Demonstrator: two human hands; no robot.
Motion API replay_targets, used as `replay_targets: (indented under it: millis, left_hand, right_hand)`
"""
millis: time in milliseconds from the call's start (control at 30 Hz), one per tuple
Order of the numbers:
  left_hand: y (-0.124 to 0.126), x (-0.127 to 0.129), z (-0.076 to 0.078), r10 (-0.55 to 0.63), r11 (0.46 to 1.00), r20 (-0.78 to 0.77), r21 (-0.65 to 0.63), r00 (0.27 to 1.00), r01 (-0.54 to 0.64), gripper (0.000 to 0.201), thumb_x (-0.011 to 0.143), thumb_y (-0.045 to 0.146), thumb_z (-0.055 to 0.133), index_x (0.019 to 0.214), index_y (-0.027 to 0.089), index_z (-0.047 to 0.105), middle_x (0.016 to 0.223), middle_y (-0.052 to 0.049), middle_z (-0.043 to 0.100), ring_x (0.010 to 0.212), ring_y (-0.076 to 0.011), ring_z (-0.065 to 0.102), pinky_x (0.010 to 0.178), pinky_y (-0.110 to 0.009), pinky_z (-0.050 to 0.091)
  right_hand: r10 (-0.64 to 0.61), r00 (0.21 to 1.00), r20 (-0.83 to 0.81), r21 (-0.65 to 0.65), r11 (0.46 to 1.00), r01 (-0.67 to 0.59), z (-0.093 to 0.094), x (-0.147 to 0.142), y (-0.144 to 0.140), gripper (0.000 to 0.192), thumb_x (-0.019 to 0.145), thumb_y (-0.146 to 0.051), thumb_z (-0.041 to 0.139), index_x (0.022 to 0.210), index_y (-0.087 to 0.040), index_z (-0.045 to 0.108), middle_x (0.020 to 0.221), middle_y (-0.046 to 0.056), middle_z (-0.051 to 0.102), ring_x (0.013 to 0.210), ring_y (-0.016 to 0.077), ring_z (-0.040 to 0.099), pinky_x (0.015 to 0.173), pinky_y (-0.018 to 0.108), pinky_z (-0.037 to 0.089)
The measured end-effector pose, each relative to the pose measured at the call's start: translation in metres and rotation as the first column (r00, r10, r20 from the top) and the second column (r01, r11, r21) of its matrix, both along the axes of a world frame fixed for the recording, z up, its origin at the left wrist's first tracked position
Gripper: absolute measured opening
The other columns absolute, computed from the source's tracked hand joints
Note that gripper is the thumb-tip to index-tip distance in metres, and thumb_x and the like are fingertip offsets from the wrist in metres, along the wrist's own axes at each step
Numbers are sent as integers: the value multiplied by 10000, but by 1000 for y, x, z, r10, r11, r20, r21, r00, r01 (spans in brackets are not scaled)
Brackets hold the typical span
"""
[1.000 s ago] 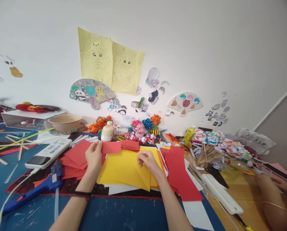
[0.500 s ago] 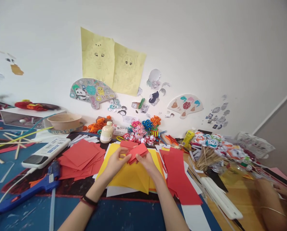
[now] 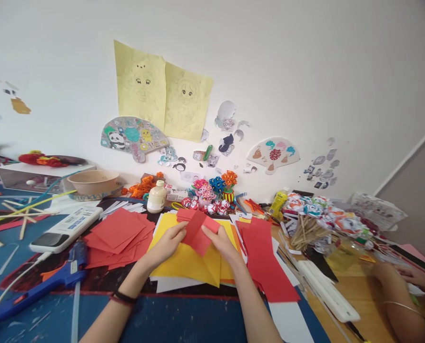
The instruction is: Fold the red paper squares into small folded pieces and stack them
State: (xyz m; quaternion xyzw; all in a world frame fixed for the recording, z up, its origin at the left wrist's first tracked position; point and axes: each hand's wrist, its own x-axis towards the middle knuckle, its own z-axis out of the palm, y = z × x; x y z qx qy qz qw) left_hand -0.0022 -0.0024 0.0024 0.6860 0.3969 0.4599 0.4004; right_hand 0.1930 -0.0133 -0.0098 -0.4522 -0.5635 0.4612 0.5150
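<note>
My left hand pinches the left edge of a small piece of red paper, thumb on top. On the right side, my right hand grips the same paper between thumb and fingers. One part of the paper looks darker and slants across it, as if folded or turned up. Beneath both hands lie yellow paper sheets with white sheets under them. Other red paper shows just behind the held piece. A stack of red squares lies left of my left hand.
Red strips lie to the right. A blue glue gun and a white power strip are at left. Behind stand a glue bottle and small craft flowers. A co-worker's arm rests at far right.
The red paper has turned in my hands: a flat strip angled up to the right before, it now has a darker slanting part and reaches lower. My left hand has shifted slightly left.
</note>
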Motion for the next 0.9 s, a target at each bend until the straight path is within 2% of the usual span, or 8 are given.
replay_targets:
  millis: [67, 200, 333, 433, 567, 667, 900]
  left_hand:
    - [1, 1, 0, -30, 994, 83, -99, 996, 38, 356, 777, 415, 579, 1048, 196, 655, 980, -74, 712, 926, -234, 643, 786, -331, 516]
    - [0, 0, 5, -96, 960, 257, -232, 962, 158, 372, 721, 454, 652, 967, 174, 646, 901, -62, 711, 857, -221, 651, 741, -312, 511]
    - [-3, -3, 10, -128, 929, 300, -299, 945, 220, 345, 677, 470, 692, 827, 162, 647, 808, -44, 700, 769, -199, 644, 674, -279, 490]
    - [-2, -3, 8, -96, 941, 233, -296, 968, 165, 348, 655, 457, 714, 835, 165, 654, 807, -33, 697, 768, -192, 632, 656, -260, 468]
    - [1, -2, 2, -40, 980, 53, -195, 998, 49, 289, 706, 439, 665, 781, 160, 682, 805, -36, 695, 788, -190, 608, 682, -257, 437]
    - [2, -2, -1, -77, 985, 17, -154, 997, 79, 258, 743, 410, 620, 771, 164, 692, 846, -41, 703, 836, -201, 606, 739, -269, 435]
    - [2, -2, 0, -111, 990, -59, -95, 992, 105, 223, 748, 371, 599, 744, 166, 688, 813, -34, 694, 817, -201, 595, 743, -269, 425]
  right_hand:
    - [27, 1000, 15, -25, 999, -26, 1, 1, -2, 428, 747, -493, 682, 1010, -156, 670, 1019, 98, 702, 931, 270, 643, 786, 377, 508]
    - [183, 982, 51, -27, 983, -182, 7, -2, -6, 411, 750, -469, 683, 1040, -178, 678, 1007, 69, 703, 902, 245, 637, 756, 344, 499]
    - [91, 987, 136, 81, 991, -102, 8, -3, -1, 312, 792, -450, 639, 881, -158, 707, 896, 52, 698, 842, 206, 613, 736, 288, 459]
    - [108, 981, 162, 97, 987, -125, 5, -2, 2, 257, 787, -404, 655, 832, -156, 706, 827, 39, 683, 787, 182, 597, 719, 269, 434]
    - [189, 959, 210, 102, 971, -214, 6, -5, 1, 209, 813, -356, 628, 813, -163, 709, 791, 23, 670, 759, 165, 575, 716, 263, 411]
    - [213, 951, 224, 107, 965, -241, 9, -7, -2, 209, 831, -343, 602, 810, -164, 708, 789, 20, 667, 757, 165, 568, 709, 262, 404]
    - [226, 939, 260, 103, 960, -259, 10, -8, -4, 200, 837, -323, 591, 823, -165, 713, 819, 23, 676, 773, 173, 573, 699, 258, 399]
